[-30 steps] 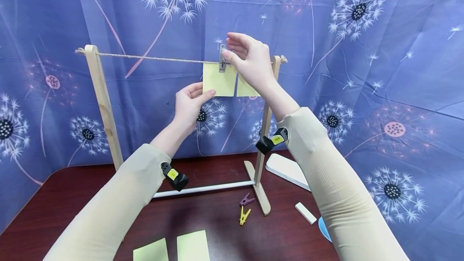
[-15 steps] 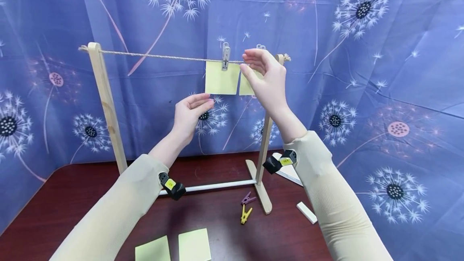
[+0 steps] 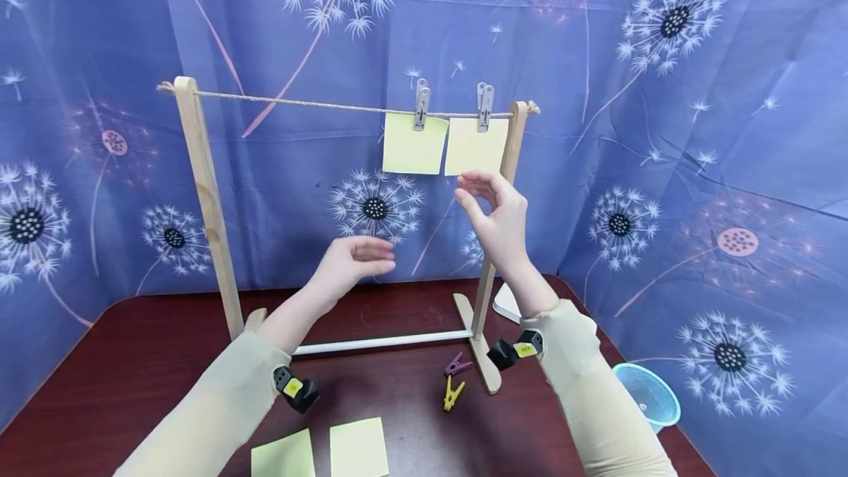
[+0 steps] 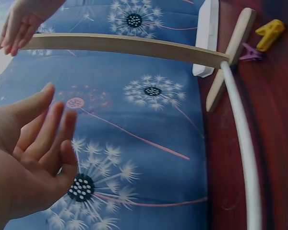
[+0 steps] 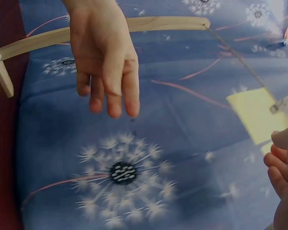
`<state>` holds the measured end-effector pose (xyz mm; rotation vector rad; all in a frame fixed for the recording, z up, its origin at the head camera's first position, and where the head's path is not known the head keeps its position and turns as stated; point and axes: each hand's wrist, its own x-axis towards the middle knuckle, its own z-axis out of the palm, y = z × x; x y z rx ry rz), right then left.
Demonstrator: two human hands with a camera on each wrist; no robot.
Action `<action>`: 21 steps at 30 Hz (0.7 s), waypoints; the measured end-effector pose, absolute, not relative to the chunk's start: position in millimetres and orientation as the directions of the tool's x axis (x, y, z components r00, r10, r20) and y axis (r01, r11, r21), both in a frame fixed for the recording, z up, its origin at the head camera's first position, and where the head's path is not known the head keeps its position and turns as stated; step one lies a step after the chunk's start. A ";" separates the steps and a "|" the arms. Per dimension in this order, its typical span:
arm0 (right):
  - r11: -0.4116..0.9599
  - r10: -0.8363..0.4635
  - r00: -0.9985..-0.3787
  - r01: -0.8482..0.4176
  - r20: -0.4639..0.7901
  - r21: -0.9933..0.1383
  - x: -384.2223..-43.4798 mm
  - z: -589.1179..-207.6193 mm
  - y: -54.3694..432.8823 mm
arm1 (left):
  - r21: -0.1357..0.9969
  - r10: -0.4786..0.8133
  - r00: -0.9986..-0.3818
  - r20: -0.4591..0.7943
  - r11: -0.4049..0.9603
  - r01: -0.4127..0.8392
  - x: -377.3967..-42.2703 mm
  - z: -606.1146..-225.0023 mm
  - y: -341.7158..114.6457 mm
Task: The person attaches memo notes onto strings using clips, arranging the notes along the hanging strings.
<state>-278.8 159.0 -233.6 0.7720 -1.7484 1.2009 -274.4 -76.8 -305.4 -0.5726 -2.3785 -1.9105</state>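
Two pale yellow paper squares hang from a rope (image 3: pixel 291 102): the left paper (image 3: pixel 414 149) under a grey clothespin (image 3: pixel 421 105), the right paper (image 3: pixel 473 149) under another grey clothespin (image 3: pixel 485 107). My right hand (image 3: pixel 500 219) is just below the right paper, fingers loosely bent, holding nothing. Lower and to the left, my left hand (image 3: pixel 347 267) hovers in front of the curtain, its fingers loose with nothing between them. In the left wrist view the left hand (image 4: pixel 33 158) shows a bare palm. The right wrist view has the right hand (image 5: pixel 281 167) at its right edge.
Wooden posts (image 3: pixel 210 212) with a white crossbar (image 3: pixel 384 343) carry the rope. On the dark red table lie a purple clothespin (image 3: pixel 457 365), a yellow clothespin (image 3: pixel 453 393) and two more paper squares (image 3: pixel 358 447). A blue basket (image 3: pixel 652 396) and a white case (image 3: pixel 506 305) stand at right.
The left hand has let go of the left paper and dropped down. The right hand has released its clothespin and moved down and right, uncovering the right paper and its clothespin.
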 end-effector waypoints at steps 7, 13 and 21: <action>0.325 -0.042 -0.543 -0.801 0.839 -0.502 -279.1 -296.1 170.3 | 0.918 0.420 -0.890 0.179 0.253 0.304 -256.0 -343.4 -83.7; 0.332 -0.042 -0.682 -0.698 0.730 -0.634 -273.8 -347.0 183.2 | 0.917 0.470 -0.866 0.169 0.246 0.313 -243.1 -381.8 -87.8; 0.367 -0.030 -0.798 -0.569 0.603 -0.736 -272.8 -388.2 193.8 | 0.925 0.500 -0.856 0.128 0.251 0.285 -233.2 -418.3 -91.9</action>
